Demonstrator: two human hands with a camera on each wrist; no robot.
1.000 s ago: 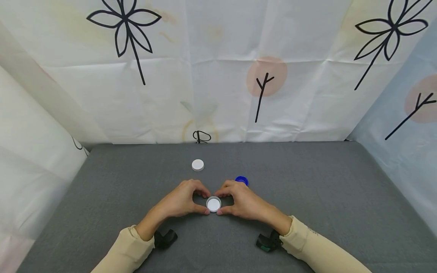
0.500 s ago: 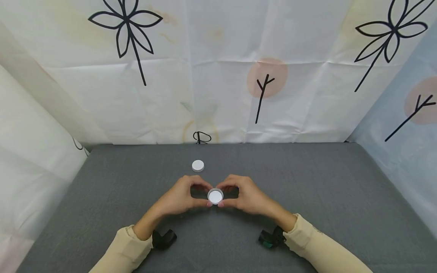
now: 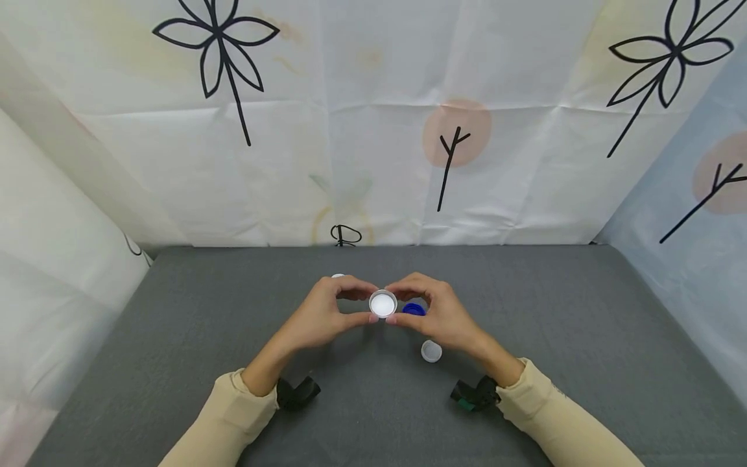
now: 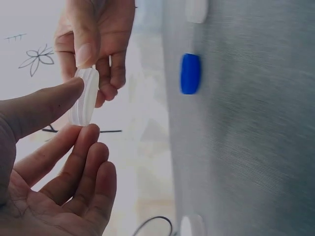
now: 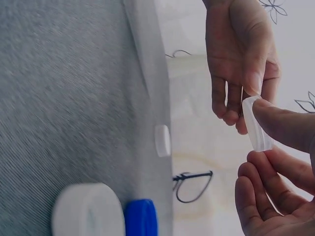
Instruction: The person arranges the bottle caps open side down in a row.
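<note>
A round white screw cap (image 3: 382,303), hollow side toward the head camera, is held up off the table between both hands. My left hand (image 3: 323,316) pinches its left edge between thumb and fingers. On the opposite edge my right hand (image 3: 448,316) pinches it likewise. Ridges line the cap's rim in the left wrist view (image 4: 85,97). Behind the right thumb and fingers lies a blue cap (image 3: 414,309). Below the right hand is another white cap (image 3: 431,351). One more white cap (image 3: 338,275) is mostly hidden behind the left hand.
The caps lie on a grey cloth-covered table (image 3: 233,305). A white patterned sheet (image 3: 373,149) hangs along the far edge, and similar sheets close off both sides. Dark wrist cameras sit under the left wrist (image 3: 297,394) and the right wrist (image 3: 475,394).
Both hands have raised the pinched white cap, shifting up and slightly right in the head view. The white cap below the right hand has come into view; the far white cap is now mostly covered.
</note>
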